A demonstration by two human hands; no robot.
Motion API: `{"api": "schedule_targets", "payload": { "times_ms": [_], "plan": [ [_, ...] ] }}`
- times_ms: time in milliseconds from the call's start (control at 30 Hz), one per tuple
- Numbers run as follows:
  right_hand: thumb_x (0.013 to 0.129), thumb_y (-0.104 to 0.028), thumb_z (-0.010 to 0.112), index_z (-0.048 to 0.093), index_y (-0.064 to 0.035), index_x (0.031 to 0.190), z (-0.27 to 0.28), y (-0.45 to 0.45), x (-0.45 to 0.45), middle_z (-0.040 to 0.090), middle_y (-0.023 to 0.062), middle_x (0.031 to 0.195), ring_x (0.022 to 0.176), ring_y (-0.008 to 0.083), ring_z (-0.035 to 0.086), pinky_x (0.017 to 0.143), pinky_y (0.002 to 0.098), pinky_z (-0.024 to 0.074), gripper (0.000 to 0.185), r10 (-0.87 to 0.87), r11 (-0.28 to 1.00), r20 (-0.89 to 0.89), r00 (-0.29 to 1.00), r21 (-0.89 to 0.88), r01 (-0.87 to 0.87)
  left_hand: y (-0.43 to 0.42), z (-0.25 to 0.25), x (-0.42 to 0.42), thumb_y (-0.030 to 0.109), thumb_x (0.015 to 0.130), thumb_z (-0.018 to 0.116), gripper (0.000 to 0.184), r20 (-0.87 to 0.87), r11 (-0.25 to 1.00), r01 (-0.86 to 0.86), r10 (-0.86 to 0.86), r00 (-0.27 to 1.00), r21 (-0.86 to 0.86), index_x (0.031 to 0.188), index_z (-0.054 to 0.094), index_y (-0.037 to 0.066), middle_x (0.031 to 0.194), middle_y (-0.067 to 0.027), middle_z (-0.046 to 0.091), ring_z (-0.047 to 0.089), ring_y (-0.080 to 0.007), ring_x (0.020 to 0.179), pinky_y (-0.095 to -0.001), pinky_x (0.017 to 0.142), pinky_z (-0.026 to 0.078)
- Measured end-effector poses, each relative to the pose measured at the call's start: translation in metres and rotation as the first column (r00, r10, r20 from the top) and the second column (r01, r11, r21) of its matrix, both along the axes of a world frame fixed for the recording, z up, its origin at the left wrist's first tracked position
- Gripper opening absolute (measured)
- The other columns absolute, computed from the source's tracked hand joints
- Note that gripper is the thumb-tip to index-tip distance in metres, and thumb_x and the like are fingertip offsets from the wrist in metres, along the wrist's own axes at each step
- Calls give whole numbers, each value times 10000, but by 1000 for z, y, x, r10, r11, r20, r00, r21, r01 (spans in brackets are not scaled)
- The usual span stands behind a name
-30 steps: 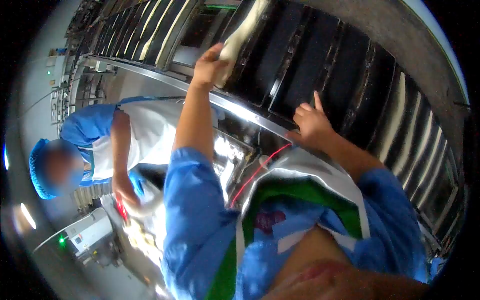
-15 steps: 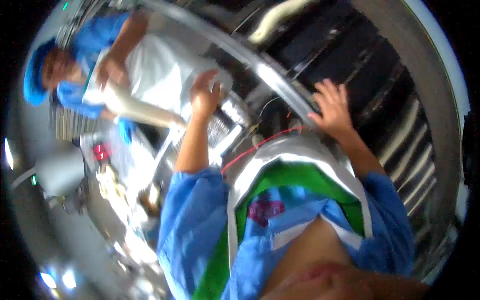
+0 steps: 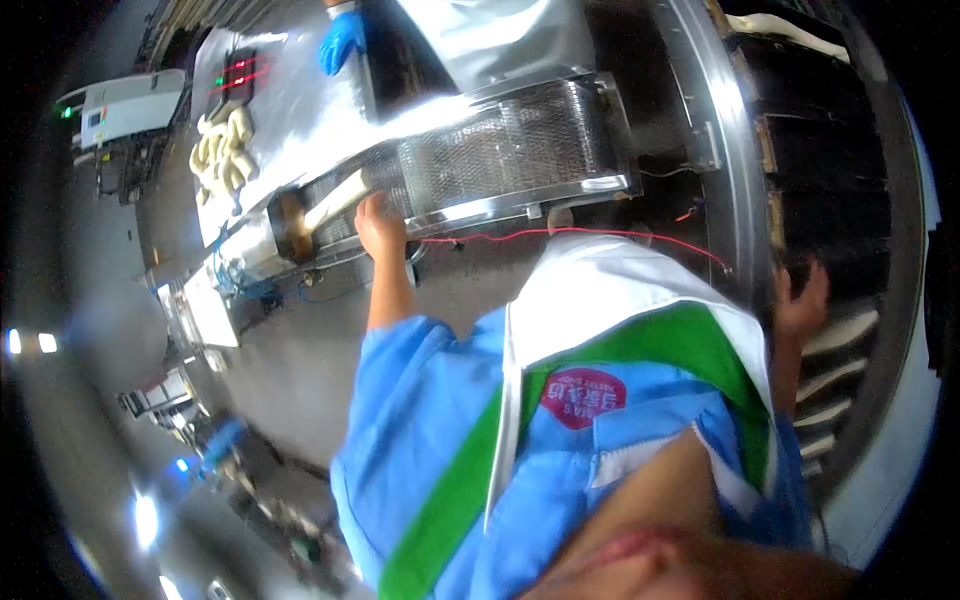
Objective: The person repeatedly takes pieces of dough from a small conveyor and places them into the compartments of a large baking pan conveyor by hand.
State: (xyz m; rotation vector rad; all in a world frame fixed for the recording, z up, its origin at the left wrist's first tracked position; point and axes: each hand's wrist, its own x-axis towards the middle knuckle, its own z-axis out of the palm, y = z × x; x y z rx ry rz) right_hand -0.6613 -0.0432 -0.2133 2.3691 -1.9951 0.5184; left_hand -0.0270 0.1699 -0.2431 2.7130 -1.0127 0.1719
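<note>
At the left part of a mesh conveyor [image 3: 500,135], a pale dough strip [image 3: 338,200] comes out by the machine's outlet. My left hand [image 3: 380,225] is at the strip's near end, fingers curled; whether they grip it is too blurred to tell. On the right, my right hand [image 3: 802,295] is raised over the dark trays [image 3: 825,155], its fingers apart and holding nothing. One pale dough strip [image 3: 790,32] lies in a tray at the top right, and several more lie below my right hand.
Beyond the conveyor are a co-worker's blue-gloved hand [image 3: 343,42] and white apron [image 3: 505,35]. Several dough pieces [image 3: 225,155] lie on the metal table [image 3: 300,95] near a scale [image 3: 238,75] with red digits. A metal rail [image 3: 728,120] edges the trays. A red cord [image 3: 490,238] hangs by my apron.
My view has swung left toward the conveyor. My left hand let go of the dough in the tray and has come to the conveyor's strip. My right hand stays by the trays.
</note>
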Motion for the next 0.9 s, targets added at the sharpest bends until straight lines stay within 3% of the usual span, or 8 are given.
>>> {"api": "schedule_targets", "payload": {
  "times_ms": [133,167,267,367,533,767,833,900],
  "plan": [
    [856,-528,495,614,-5,1069,-2,27,26,467,149,1302,1217,346,412,979,582,270,577,-40,963,-448,893,221,154,20,7,29,32,657,641,412,103,989,-76,64,993,125,1062,602,99,1120,-107,577,516,-317,1063,-400,923,410],
    [854,-524,500,621,-10,1024,-15,39,25,499,139,1266,1204,336,424,990,573,252,554,14,988,-457,889,141,57,26,2,37,25,706,601,415,-28,986,-164,164,986,10,1114,579,100,1143,-131,567,513,-320,1080,-405,940,402],
    [804,-429,619,629,-42,941,-15,64,52,532,127,1208,1199,318,418,998,568,239,411,-40,995,-134,990,81,51,49,-35,85,43,768,567,487,-38,993,-35,40,998,117,1245,499,115,1240,-121,535,486,-259,1165,-373,1001,380],
    [798,-435,615,617,-12,939,12,54,76,540,113,1177,1216,288,410,1005,612,207,445,-60,984,-196,979,153,91,10,-6,56,210,781,643,623,-15,868,74,-77,997,490,1347,382,216,1385,-60,392,380,-237,1262,-375,1025,366],
    [800,-438,600,561,13,1085,29,39,93,486,120,1229,1297,252,306,1028,617,170,535,-75,979,-135,988,178,98,-18,5,57,379,846,512,526,12,742,145,-202,979,654,1332,408,208,1361,-72,420,381,-301,1248,-416,1004,366],
    [729,-485,643,583,-18,1032,42,16,102,524,115,1172,1254,260,356,1042,583,192,559,-75,969,-114,991,225,99,-40,22,42,422,749,599,521,-89,752,267,-269,959,603,1173,550,124,1153,-127,580,563,-293,1043,-428,869,458],
    [711,-503,652,596,-20,1009,39,10,103,531,115,1159,1248,257,365,1056,571,174,570,-61,964,-111,992,250,88,-29,42,55,399,707,641,484,-72,857,326,-325,943,400,1100,591,121,1089,-123,612,598,-291,981,-432,821,486],
    [692,-517,663,608,-22,994,39,8,99,535,119,1154,1245,257,368,1070,563,144,583,-49,958,-71,996,280,67,-48,131,-9,357,688,690,465,-161,931,101,-46,986,350,1083,602,129,1098,-140,615,608,-275,975,-424,796,503]
  ]
}}
